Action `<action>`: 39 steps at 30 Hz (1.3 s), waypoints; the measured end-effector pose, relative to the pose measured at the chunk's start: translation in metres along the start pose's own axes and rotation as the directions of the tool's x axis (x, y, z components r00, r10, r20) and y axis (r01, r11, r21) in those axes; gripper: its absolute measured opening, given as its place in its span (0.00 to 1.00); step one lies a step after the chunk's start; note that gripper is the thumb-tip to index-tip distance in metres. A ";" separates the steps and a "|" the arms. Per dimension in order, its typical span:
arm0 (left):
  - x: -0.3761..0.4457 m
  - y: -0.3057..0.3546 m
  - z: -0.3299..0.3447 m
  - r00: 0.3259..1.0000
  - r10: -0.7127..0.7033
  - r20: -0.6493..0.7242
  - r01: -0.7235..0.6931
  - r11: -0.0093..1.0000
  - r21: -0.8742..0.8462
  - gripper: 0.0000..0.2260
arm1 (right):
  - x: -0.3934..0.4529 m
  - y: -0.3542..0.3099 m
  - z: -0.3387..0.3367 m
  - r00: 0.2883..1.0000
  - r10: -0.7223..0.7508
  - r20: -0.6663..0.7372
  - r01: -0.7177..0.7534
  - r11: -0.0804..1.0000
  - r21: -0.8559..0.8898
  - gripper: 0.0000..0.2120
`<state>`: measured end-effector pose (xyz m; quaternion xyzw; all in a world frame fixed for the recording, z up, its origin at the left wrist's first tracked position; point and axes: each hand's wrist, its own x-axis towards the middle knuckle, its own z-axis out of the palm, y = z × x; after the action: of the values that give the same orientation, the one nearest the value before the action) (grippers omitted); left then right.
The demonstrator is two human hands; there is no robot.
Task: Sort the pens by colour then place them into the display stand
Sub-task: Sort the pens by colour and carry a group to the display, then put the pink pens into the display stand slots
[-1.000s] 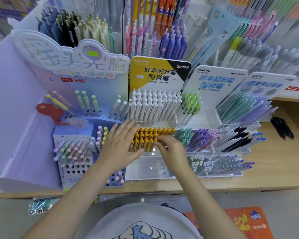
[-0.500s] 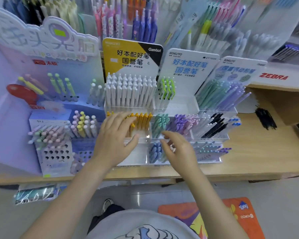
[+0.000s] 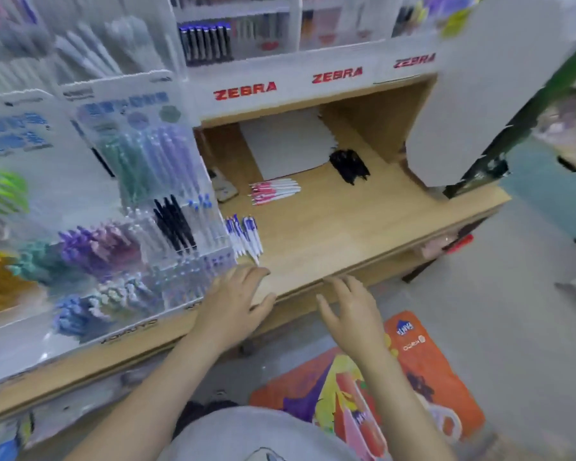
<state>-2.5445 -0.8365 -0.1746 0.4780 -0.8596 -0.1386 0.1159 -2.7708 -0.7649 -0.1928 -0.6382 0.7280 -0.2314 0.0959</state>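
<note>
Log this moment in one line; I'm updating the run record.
left hand: open, empty | right hand: open, empty | blue pens, pink pens, black pens: loose on shelf

A light wooden counter (image 3: 330,227) runs along a stationery shop's shelving, with a recessed wooden cubby (image 3: 373,118) beneath a white fascia (image 3: 296,91) printed with red ZEBRA lettering. Below, the pale grey floor (image 3: 512,327) holds an orange illustrated mat (image 3: 423,371), while a dark green post (image 3: 526,104) rises at right under soft, even light.
</note>
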 end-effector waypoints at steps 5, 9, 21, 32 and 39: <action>0.070 0.032 0.020 1.000 -0.024 0.000 0.024 0.999 0.031 0.22 | 0.052 0.063 -0.011 1.000 0.000 -0.009 0.001 1.000 0.026 0.17; 0.132 0.018 0.056 0.997 -0.081 0.002 0.081 0.997 0.006 0.24 | 0.113 0.099 0.001 0.998 -0.019 0.058 0.018 1.000 0.017 0.22; 0.281 -0.082 0.142 0.838 -0.544 0.034 0.545 0.835 -0.079 0.34 | 0.329 0.135 0.095 0.886 -0.061 0.461 -0.010 0.989 0.150 0.36; 0.353 -0.105 0.158 0.495 -0.868 0.034 0.744 0.403 -0.534 0.22 | 0.460 0.111 0.206 0.812 -0.262 0.521 0.218 0.965 0.146 0.34; 0.371 -0.095 0.163 0.410 -0.905 0.117 0.682 0.219 -0.698 0.20 | 0.451 0.119 0.203 0.799 -0.272 0.537 0.069 0.928 0.367 0.11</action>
<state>-2.7150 -1.1803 -0.3354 0.7932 -0.3419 -0.3888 0.3206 -2.8632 -1.2385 -0.3542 -0.7166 0.5537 -0.1523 0.3958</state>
